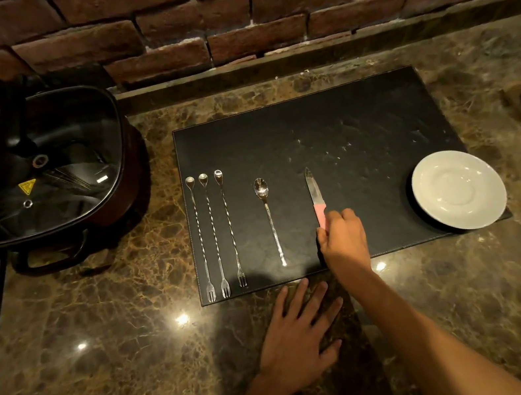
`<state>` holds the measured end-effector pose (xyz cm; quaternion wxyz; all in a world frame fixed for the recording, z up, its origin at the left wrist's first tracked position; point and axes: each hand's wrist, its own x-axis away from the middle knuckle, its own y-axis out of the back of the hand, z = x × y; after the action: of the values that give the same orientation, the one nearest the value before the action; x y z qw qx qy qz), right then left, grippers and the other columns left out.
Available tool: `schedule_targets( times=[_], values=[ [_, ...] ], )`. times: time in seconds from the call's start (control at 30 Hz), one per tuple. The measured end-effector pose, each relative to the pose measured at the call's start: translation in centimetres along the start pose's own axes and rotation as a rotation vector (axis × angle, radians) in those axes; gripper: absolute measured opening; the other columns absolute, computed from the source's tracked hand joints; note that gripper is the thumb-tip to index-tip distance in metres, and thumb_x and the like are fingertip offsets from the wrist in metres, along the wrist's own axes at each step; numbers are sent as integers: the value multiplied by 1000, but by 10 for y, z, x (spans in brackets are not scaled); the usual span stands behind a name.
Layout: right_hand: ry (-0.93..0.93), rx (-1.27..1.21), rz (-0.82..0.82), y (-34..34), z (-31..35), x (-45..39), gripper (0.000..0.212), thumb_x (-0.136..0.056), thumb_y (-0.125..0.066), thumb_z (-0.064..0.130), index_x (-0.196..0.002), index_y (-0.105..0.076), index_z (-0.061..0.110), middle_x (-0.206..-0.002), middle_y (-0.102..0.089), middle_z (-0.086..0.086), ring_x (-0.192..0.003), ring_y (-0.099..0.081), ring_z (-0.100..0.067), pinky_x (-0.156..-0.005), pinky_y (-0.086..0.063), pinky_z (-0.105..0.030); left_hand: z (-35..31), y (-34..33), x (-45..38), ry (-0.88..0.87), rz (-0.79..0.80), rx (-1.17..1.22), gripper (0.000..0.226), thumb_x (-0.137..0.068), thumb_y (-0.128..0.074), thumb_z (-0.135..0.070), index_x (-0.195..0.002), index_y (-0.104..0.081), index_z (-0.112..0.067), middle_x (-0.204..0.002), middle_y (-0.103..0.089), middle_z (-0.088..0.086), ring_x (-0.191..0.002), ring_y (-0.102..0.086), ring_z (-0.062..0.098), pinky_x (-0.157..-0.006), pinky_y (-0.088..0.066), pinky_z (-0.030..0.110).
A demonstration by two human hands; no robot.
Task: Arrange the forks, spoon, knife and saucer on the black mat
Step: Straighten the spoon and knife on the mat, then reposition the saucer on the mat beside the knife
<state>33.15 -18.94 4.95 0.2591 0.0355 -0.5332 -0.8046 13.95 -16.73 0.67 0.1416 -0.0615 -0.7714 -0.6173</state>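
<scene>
The pink handle of the knife (315, 194) is being pinched in the right hand (343, 238), blade pointing away, seemingly so that it is being squared up parallel to the spoon (268, 216) and the three forks (215, 233) lined up at the left of the black mat (326, 123). The left hand (302, 336) is being rested flat and empty on the marble surface (104, 346), fingers spread, probably for balance. The saucer (459, 189) is lying at the mat's right corner, overhanging its edge. The handle's end is being hidden by the fingers, and white objects at the right are being cut off.
</scene>
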Motion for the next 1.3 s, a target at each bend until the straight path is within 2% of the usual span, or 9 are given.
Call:
schedule_targets(
  times=[0.63, 0.8, 0.87, 0.97, 1.03, 1.13, 1.2, 1.3],
  values=[
    [-8, -36, -1, -1, -5, 2, 44, -93, -59, 29, -129, -51, 5, -121, -50, -13, -111, -49, -30, -94, -43, -38, 3, -12, -1, -20, -67, -19, 72, -89, -49, -66, -154, -38, -37, -165, -36, 0, -155, -27, 30, -120, -16, 55],
    [6, -166, 9, 13, -25, 14, 40, -93, -56, 41, -119, -54, 11, -115, -49, -6, -102, -48, -22, -88, -43, -35, -4, -10, 0, 10, -120, -21, 69, -89, -52, -63, -150, -45, -32, -161, -42, 1, -151, -29, 29, -118, -20, 54],
    [-9, -251, 12, 26, -42, 18, 41, -94, -51, 41, -122, -55, 11, -118, -51, -7, -104, -50, -22, -91, -41, -33, -16, -8, -4, 39, -168, 25, 66, -89, -55, -58, -148, -49, -28, -159, -46, 4, -150, -33, 28, -118, -25, 51],
    [-23, -331, -63, 53, -79, 17, 40, -96, -51, 35, -126, -58, 8, -121, -57, -11, -110, -54, -25, -95, -37, -30, -45, 6, -26, 97, -236, 152, 62, -92, -55, -45, -149, -51, -20, -156, -49, 6, -148, -42, 26, -119, -37, 46],
    [-40, -392, -153, 79, -111, 11, 34, -96, -53, 29, -122, -61, 9, -119, -62, -11, -105, -56, -21, -92, -37, -27, -75, 23, -52, 159, -329, 287, 61, -93, -55, -35, -150, -49, -17, -156, -50, 5, -146, -45, 23, -121, -35, 40],
    [-83, -479, -271, 116, -162, -5, 30, -96, -52, 23, -120, -62, 10, -123, -63, -11, -110, -57, -22, -99, -42, -33, -118, 45, -101, 359, -541, 677, 52, -94, -61, -12, -146, -55, -9, -148, -58, 8, -139, -53, 21, -119, -36, 33],
    [-99, -522, -305, 137, -195, -21, 30, -96, -51, 19, -122, -61, 9, -128, -60, -12, -116, -55, -25, -105, -42, -39, -138, 67, -135, 538, -498, 1003, 51, -103, -53, -8, -153, -44, -12, -155, -50, 5, -144, -46, 19, -122, -31, 31],
    [-142, -576, -287, 153, -227, -49, 33, -98, -49, 17, -127, -59, 6, -131, -59, -14, -110, -52, -15, -98, -36, -29, -154, 89, -178, 643, -391, 1203, 53, -108, -45, -12, -159, -32, -18, -163, -40, 3, -149, -39, 17, -123, -26, 29]
  ],
)
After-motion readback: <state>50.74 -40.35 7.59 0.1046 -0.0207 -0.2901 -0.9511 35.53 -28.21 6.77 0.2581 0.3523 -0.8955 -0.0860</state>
